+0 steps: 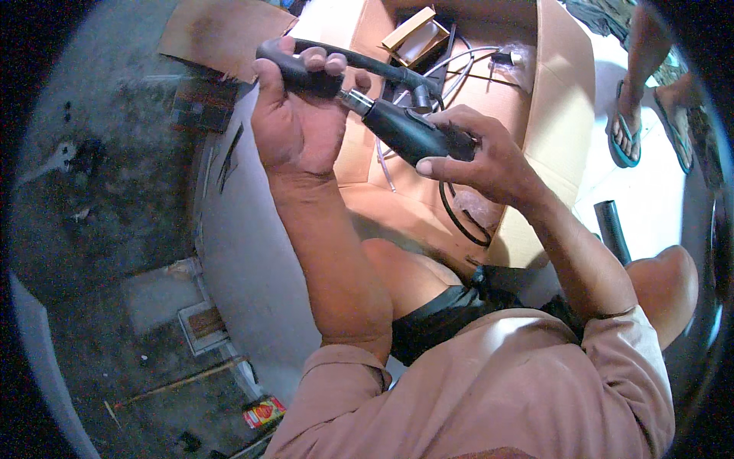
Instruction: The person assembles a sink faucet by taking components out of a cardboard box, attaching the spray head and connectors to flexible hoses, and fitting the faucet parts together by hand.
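My left hand [302, 126] is raised palm up, its fingers curled around a black curved handle-like piece [302, 75]. My right hand [489, 149] grips a thicker black tapered body [405, 131] from its right end. A shiny metal collar [356, 101] sits between the two black parts and lines up with both. Whether the collar is fully seated in the left piece is hard to see. Just behind them runs a slim black bar [367, 67] with a short T-shaped end; whether it is joined to the held piece is hidden by my fingers.
Before me an open cardboard box [562, 130] holds grey and black cables, a small open carton [415, 40] and clear plastic bags [512, 67]. Another person's feet in teal flip-flops [627, 141] stand at right, near a black tube [612, 229]. Cardboard [222, 34] lies at far left.
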`<state>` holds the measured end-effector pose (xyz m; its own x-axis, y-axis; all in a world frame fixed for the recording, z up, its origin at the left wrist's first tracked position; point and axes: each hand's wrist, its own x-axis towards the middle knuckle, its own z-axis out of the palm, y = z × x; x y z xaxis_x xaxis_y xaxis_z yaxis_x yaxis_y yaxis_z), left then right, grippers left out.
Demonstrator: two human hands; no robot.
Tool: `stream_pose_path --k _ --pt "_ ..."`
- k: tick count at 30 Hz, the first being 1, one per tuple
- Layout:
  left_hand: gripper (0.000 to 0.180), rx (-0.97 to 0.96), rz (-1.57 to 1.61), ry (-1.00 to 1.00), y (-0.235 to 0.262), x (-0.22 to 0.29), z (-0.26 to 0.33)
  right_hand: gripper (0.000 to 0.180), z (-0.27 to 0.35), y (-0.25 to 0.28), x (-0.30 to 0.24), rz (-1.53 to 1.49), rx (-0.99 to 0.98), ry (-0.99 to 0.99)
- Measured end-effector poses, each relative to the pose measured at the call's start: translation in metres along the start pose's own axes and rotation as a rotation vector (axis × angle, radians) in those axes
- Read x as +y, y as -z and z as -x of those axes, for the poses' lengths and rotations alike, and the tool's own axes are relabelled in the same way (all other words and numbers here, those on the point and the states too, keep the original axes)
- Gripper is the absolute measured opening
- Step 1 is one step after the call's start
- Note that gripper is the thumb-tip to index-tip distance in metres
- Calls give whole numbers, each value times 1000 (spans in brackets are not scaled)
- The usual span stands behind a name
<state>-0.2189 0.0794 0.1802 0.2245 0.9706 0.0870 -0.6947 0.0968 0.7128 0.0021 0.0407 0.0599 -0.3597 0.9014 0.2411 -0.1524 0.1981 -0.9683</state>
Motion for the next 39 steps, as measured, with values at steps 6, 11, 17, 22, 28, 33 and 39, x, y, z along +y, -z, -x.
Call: stream_pose_path --k 6,11,17,22,28,33,39 --pt "43 89 -106 -45 1 1 -7 57 3 -1 -3 91 68 52" --pt "43 90 -109 -99 -6 -7 -3 52 4 7 -15 -218 -113 -237" --pt "47 61 -74 -90 -11 -2 0 52 3 5 -12 -80 -32 -28" --pt "48 46 -40 -95 -16 5 5 53 -1 0 -9 -15 -30 91" --pt "45 -29 89 -63 -9 24 10 50 -3 16 -4 -201 -234 -86" --pt "47 55 46 -110 -15 31 12 46 0 34 -4 -309 -328 -213" --pt "45 190 -11 -237 -5 49 14 47 2 49 3 -260 -368 -183"
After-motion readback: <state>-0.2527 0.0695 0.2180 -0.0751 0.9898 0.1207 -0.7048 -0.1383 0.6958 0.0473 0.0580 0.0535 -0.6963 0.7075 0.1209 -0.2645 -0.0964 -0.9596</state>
